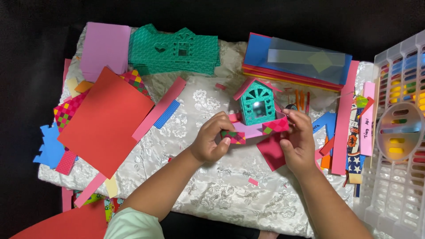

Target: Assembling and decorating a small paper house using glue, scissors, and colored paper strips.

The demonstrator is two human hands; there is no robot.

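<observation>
- Teal paper house with a pink roof stands on a lilac paper base, held just above the white brocade-covered counter, mid-scene.
- Checkered paper strip at the base's front edge is pinched by the left hand, fingers closed on it.
- Right hand grips the base's pink checkered corner, steadying it.
- Pressing the strip flat and level along the edge looks wise, I judge.
- Both forearms angle inward from below; a red sheet lies well left.
</observation>
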